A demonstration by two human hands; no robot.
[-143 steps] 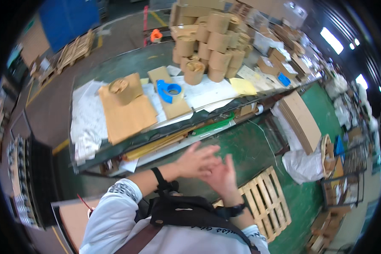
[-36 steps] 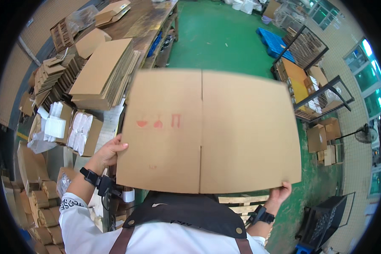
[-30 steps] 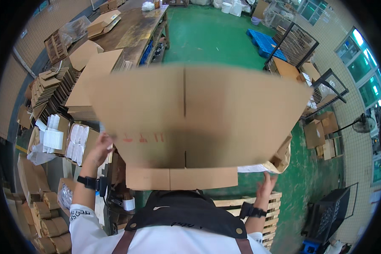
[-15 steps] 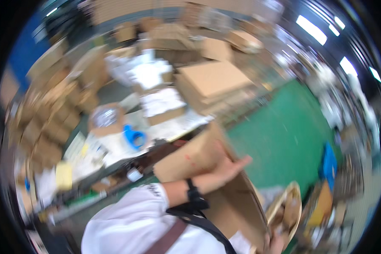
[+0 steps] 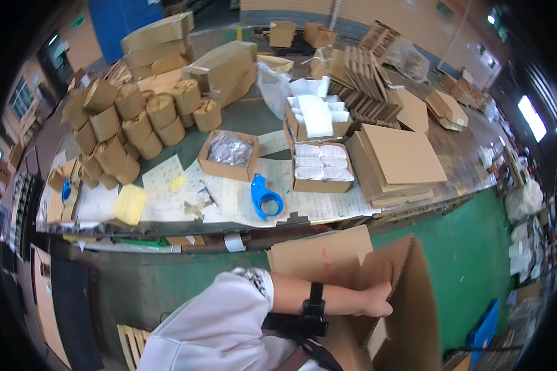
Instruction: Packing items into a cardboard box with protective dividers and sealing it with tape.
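A large open cardboard box (image 5: 411, 309) is in front of me at the lower middle, tilted, with its flaps standing out. My left hand (image 5: 377, 301) reaches across it from the left, fingers closed over the edge of one cardboard wall. The fingertips are partly hidden behind that wall. A dark band with a small black device (image 5: 314, 310) is strapped to my left wrist. Faint red marks show on the far flap (image 5: 322, 255). My right hand is out of the picture.
Beyond the box stands a worktable holding a blue tape dispenser (image 5: 267, 201), a small carton of clear plastic bags (image 5: 229, 149), cartons of white packets (image 5: 322, 168), stacked flat cardboard (image 5: 402, 157) and several brown paper-wrapped rolls (image 5: 145, 133). A wooden slatted piece (image 5: 133, 346) is at lower left.
The view has swung and levelled, bringing the table to the middle. My left hand has gone from fingers stretched out to closed on the box wall. My right hand has left the picture.
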